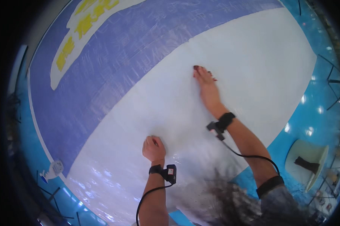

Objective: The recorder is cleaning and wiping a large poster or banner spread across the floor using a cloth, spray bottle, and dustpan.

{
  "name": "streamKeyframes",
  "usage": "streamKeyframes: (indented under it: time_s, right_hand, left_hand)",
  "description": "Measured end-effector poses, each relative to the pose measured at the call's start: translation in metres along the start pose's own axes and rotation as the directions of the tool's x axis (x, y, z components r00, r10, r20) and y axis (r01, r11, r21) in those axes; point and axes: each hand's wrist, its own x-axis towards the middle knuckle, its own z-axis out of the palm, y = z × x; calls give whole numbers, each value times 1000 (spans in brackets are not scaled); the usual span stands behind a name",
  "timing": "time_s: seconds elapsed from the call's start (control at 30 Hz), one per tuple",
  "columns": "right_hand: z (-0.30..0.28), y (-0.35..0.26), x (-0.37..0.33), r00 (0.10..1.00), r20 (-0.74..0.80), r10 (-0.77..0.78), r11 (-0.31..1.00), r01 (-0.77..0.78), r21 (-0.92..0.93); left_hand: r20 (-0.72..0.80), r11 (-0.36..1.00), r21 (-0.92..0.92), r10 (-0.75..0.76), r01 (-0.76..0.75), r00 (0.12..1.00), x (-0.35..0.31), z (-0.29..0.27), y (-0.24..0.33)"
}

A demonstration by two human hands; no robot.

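A large white sheet (249,49) lies spread below me, bordering a purple-blue printed area (113,71) on the far left. My right hand (208,88) rests flat on the white sheet, fingers stretched toward the far side. Dark red shows at its fingertips. Nearer and to the left, my left hand (154,149) is curled closed on or just above the same sheet; whether anything is inside it is hidden. Each wrist carries a black strap with a small boxed device and a cable.
A white bottle (56,168) with a blue tip sits at the left edge. On the right stands a pale seat (290,158) with a dark cloth (306,165) on it. Glossy blue surface (296,120) surrounds the sheet. Thin dark stand legs (333,81) show at the right rim.
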Motion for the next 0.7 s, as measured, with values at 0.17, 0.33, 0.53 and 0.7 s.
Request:
streamKeyframes:
  time_s: [0.17,0.33,0.53,0.7]
  right_hand:
    - [113,-56,-76,819,341,-461,855,513,-76]
    - [30,-28,10,939,336,-69,992,30,119]
    - [97,-46,22,934,63,-351,925,357,-128]
    - [88,-51,-4,836,430,-341,925,380,-6]
  left_hand:
    - [13,999,-15,-40,40,999,-8,15,1]
    - [-2,999,-20,-44,44,999,-6,-1,-13]
    - [-18,997,-80,-22,21,1000,-1,9,-5]
    - [-13,998,-62,-29,28,1000,-11,-1,-23]
